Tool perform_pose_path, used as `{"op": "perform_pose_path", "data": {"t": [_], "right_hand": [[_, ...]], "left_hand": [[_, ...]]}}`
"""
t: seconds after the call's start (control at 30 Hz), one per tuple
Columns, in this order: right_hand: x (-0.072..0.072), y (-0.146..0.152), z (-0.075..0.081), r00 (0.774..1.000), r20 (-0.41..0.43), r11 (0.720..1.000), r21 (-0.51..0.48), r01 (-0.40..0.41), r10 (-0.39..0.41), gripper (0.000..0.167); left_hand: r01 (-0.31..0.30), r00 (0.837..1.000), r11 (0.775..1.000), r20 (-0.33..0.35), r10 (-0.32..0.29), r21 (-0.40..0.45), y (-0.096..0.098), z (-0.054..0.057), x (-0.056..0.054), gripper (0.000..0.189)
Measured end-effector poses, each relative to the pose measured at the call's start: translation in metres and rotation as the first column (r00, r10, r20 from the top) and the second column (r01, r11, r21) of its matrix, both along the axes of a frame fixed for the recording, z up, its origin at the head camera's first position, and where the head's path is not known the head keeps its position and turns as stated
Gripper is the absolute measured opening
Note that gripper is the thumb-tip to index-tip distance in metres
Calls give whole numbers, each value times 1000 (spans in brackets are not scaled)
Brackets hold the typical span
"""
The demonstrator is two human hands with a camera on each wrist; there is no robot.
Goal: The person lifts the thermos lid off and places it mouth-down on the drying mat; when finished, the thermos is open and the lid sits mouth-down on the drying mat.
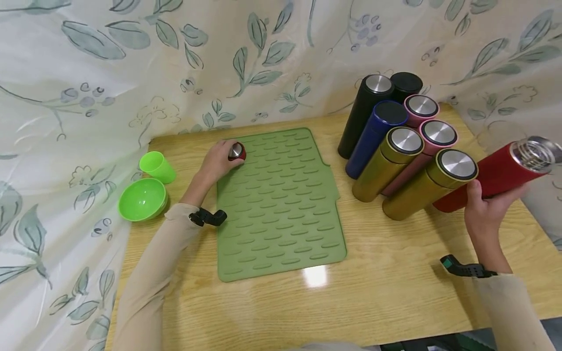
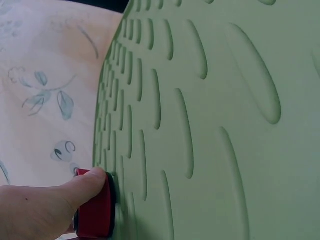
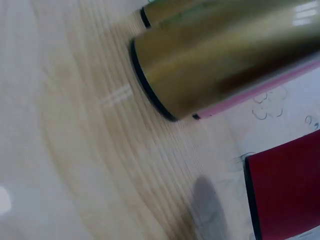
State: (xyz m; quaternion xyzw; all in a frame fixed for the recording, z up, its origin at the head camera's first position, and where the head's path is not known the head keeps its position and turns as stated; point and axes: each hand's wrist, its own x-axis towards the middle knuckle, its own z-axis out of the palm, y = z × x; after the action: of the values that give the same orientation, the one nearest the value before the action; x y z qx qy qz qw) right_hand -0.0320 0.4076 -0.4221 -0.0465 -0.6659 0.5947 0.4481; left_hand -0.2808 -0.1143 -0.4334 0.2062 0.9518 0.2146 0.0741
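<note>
At the far left corner of the green ridged mat [image 1: 281, 204], my left hand [image 1: 218, 161] pinches a red bottle lid [image 1: 237, 151] with a silver top. The left wrist view shows the thumb against the side of this red lid [image 2: 96, 210]. On the right, my right hand [image 1: 489, 204] grips a red thermos bottle [image 1: 491, 170] round its body. Its lid is off, and the metal neck [image 1: 533, 153] shows, tilted to the right. The bottle's lower end [image 3: 285, 185] appears in the right wrist view; whether it touches the table I cannot tell.
Close to the red bottle stand gold bottles [image 1: 432, 185], pink bottles [image 1: 438, 132], a blue bottle [image 1: 379, 136] and black bottles [image 1: 366, 114], all lidded. A green cup [image 1: 158, 166] and green bowl [image 1: 142, 200] sit at the left table edge. Patterned cloth [image 1: 263, 63] hangs behind.
</note>
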Motion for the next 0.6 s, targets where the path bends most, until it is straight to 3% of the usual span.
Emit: {"op": "perform_pose_path", "data": {"t": [0.2,0.37,0.43,0.6], "right_hand": [[-21,13,-5,998,49,998,-42,-47,49,73],[-32,21,-8,972,236,993,116,-11,-16,69],[-35,22,-9,962,271,988,154,-12,-31,67],[-42,25,-13,979,201,996,71,-48,33,67]], "left_hand": [[-5,1000,1000,3,5,-1,-1,1,1,62],[-6,1000,1000,-1,6,-12,0,1,2,61],[0,1000,1000,-2,0,-14,0,1,2,61],[0,1000,1000,-3,0,-14,1,0,2,62]]}}
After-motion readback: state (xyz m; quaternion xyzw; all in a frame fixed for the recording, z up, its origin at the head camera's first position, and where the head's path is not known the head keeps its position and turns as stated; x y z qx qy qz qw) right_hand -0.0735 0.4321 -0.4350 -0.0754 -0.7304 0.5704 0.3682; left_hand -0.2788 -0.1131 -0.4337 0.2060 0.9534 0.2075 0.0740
